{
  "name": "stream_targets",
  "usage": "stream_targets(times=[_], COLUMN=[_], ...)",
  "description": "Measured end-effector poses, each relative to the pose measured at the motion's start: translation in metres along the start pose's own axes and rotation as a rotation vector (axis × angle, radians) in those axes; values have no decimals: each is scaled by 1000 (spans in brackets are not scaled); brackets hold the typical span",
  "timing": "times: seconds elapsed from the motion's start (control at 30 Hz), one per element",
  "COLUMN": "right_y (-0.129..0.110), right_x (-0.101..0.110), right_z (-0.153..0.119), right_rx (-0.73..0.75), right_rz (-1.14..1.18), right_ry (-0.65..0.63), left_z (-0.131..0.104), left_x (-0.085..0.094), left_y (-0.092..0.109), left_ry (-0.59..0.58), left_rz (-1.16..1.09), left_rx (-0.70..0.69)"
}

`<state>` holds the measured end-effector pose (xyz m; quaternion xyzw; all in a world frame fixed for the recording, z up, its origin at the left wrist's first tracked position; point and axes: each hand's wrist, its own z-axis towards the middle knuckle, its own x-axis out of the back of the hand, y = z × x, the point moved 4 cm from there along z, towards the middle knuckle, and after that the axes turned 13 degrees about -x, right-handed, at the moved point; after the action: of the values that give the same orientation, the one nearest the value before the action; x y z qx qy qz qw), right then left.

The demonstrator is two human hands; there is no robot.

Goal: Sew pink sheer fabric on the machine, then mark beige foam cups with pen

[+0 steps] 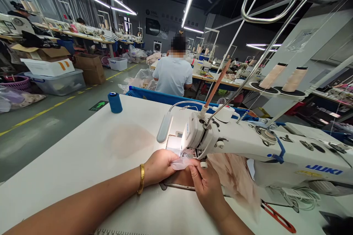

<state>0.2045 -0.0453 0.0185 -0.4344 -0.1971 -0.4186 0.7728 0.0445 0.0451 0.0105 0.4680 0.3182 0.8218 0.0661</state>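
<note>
A thin, pale sheer fabric piece (pixel 182 163) lies at the needle area of a white sewing machine (pixel 234 137). On its left edge, my left hand (pixel 158 167) pinches the fabric between thumb and fingers. My right hand (pixel 205 183) grips the other side, thumb toward me, close to the presser foot. The foot and needle are partly hidden by the machine head. Peach-coloured sheer fabric (pixel 234 176) is bunched under the machine arm, to the right of my right hand.
A blue thread spool (pixel 114 102) stands at the table's far left edge. Red-handled thread snips (pixel 278 217) and a coiled white cable (pixel 303 198) lie at right. Two thread cones (pixel 273 76) sit on the stand behind the machine. A person in a light shirt (pixel 173 75) sits ahead.
</note>
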Motion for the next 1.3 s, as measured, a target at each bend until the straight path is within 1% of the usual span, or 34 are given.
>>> stream_targets(times=[0.1, 0.17, 0.27, 0.33, 0.43, 0.53, 0.63, 0.73, 0.87, 1.0, 1.07, 1.13, 1.23, 1.3], right_y=[3, 3, -2, -6, -11, -13, -11, -8, -3, 4, 9, 13, 16, 15], right_x=[-2, -3, -2, 2, 10, 11, 9, 6, 1, -6, -9, -11, -9, -8], right_z=[-1, -3, -10, -15, -18, -17, -16, -16, -14, -11, -9, -7, -4, -2], right_rx=[-2, 45, 158, 187, 184, 184, 183, 198, 229, 239, 209, 137, 23, -17], right_rz=[-16, -31, -54, -72, -99, -108, -104, -116, -144, -140, -113, -70, -35, -36], right_ry=[-50, -115, -306, -411, -446, -441, -428, -402, -333, -284, -266, -234, -157, -109], left_z=[-1, -3, -11, -19, -27, -28, -26, -24, -22, -18, -15, -11, -5, -2], left_x=[-1, 0, 1, 1, 0, 1, 2, 2, 1, -1, -2, -2, 0, 2], left_y=[0, 3, 16, 25, 35, 39, 34, 27, 19, 15, 13, 9, 3, 1], left_ry=[-25, -19, 31, 34, 12, 43, 59, 34, -12, -8, -12, -14, 7, 19], left_rz=[4, 43, 160, 201, 208, 247, 278, 291, 337, 421, 405, 331, 213, 169], left_rx=[-32, -94, -275, -394, -490, -528, -520, -498, -443, -391, -358, -293, -190, -146])
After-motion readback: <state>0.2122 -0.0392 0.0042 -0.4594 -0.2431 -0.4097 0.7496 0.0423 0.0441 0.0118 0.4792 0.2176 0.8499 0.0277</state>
